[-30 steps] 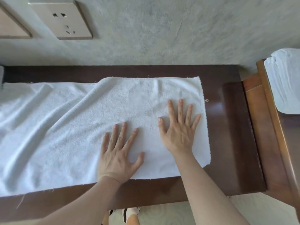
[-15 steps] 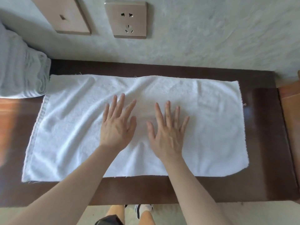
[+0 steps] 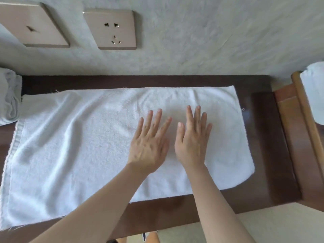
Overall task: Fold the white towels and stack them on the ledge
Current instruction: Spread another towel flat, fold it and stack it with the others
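Both hands are sitting nearer the towel's right end than half a second ago, and more of its left part is now showing rumpled. At 9 o'clock a bundle of pale cloth (image 3: 8, 97) is lying against the towel's left end. The white towel (image 3: 73, 148) is lying spread lengthwise on the dark wooden ledge (image 3: 263, 137), filling it from 9 o'clock to about 3 o'clock, with creases running through its left half. Just right of centre the left hand (image 3: 149, 146) is resting flat on the cloth, fingers (image 3: 149, 120) straight and slightly spread, holding nothing. Just beside it the right hand (image 3: 192, 144) is lying the same way, fingers together and straight, pointing to 12 o'clock. So the towel is lying under both palms, not between any fingers. It looks light, soft and limp, and will likely sag and wrinkle if lifted from the middle; pinching the two corners of one short end, probably the right one at 3 o'clock, seems the best hold. At 2 o'clock another white towel (image 3: 313, 95) is sitting on a lighter wooden piece (image 3: 301, 120).
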`<state>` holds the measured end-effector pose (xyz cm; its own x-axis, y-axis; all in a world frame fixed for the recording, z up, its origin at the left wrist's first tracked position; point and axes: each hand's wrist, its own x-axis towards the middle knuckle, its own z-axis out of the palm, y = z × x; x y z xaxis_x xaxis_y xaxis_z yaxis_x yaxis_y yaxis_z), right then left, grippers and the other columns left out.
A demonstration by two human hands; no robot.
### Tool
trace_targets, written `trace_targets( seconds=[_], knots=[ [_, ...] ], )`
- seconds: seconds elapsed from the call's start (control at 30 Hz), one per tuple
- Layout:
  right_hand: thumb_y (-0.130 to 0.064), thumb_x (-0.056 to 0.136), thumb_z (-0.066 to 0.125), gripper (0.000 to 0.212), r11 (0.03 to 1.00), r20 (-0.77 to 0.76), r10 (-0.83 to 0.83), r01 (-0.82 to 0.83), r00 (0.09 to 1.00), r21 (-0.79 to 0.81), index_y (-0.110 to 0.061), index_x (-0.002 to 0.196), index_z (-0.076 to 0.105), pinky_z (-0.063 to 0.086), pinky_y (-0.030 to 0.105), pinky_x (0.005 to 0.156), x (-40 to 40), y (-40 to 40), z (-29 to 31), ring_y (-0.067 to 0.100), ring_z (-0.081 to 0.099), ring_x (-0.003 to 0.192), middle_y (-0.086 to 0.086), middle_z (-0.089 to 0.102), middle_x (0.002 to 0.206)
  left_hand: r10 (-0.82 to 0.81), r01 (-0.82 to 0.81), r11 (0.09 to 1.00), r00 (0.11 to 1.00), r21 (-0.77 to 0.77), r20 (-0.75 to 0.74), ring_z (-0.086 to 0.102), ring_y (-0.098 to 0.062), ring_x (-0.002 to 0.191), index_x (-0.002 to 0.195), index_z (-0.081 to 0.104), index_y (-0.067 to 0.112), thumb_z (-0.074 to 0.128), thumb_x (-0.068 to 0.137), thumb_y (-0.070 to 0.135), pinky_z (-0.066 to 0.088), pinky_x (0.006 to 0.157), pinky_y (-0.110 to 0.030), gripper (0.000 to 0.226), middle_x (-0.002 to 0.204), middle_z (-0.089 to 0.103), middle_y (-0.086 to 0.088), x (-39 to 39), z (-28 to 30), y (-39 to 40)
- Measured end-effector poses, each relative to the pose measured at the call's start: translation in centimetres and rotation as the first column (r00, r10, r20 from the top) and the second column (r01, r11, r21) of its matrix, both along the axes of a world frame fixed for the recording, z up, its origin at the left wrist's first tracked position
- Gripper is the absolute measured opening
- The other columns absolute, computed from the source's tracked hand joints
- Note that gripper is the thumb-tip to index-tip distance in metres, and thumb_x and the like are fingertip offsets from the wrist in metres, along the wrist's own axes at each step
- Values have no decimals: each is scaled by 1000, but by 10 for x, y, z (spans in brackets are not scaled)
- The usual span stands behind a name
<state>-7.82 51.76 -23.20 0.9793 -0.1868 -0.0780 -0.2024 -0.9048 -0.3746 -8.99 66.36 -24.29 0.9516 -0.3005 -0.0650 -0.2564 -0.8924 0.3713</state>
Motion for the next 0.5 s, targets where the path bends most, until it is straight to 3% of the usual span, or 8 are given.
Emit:
trace_targets(
  seconds=[0.1, 0.2, 0.27, 0.43, 0.5],
  knots=[
    [-39, 107, 23, 56, 999, -4, 21, -22, 1000, -47, -29, 161, 17, 3, 55, 125, 27, -25, -2, 27, 3, 157, 1, 7, 170, 77, -74, 996, 995, 57, -62, -15, -24, 156, 163, 2, 24, 17, 108, 40, -9, 127, -43, 59, 171, -7, -1, 10, -10, -38],
    [-47, 105, 25, 59, 944, -69, 282, -290, 957, -155, -32, 161, 18, 2, 54, 125, 42, -48, -14, 26, 4, 157, 1, 7, 170, 115, -109, 983, 993, 149, -35, -11, -25, 157, 163, -1, 25, 15, 106, 43, -4, 127, -46, 63, 171, -5, 0, 12, -22, -43],
    [-53, 104, 25, 60, 911, -101, 340, -354, 935, -213, -36, 161, 15, -1, 51, 126, 48, -74, -22, 21, -1, 157, -1, 3, 170, 120, -117, 984, 993, 132, -14, -5, -25, 158, 164, 5, 25, 19, 104, 45, 2, 127, -48, 64, 171, 2, -1, 12, -24, -43],
    [-52, 106, 18, 63, 969, -153, -87, 48, 984, -244, -28, 163, 6, -3, 54, 125, 71, -145, -16, 24, -6, 157, 3, -2, 171, 111, -104, 977, 993, 187, -29, -8, -25, 157, 163, -1, 27, 17, 102, 56, 3, 127, -50, 70, 171, -3, 0, 14, -25, -45],
    [-54, 104, 18, 68, 976, -90, -51, 30, 995, -216, -21, 163, 9, -2, 55, 125, 62, -126, -10, 27, -2, 157, 6, 2, 170, 109, -98, 975, 993, 202, -44, -11, -25, 157, 163, -3, 27, 14, 101, 60, 3, 127, -50, 72, 171, -7, 0, 13, -23, -45]
  ],
)
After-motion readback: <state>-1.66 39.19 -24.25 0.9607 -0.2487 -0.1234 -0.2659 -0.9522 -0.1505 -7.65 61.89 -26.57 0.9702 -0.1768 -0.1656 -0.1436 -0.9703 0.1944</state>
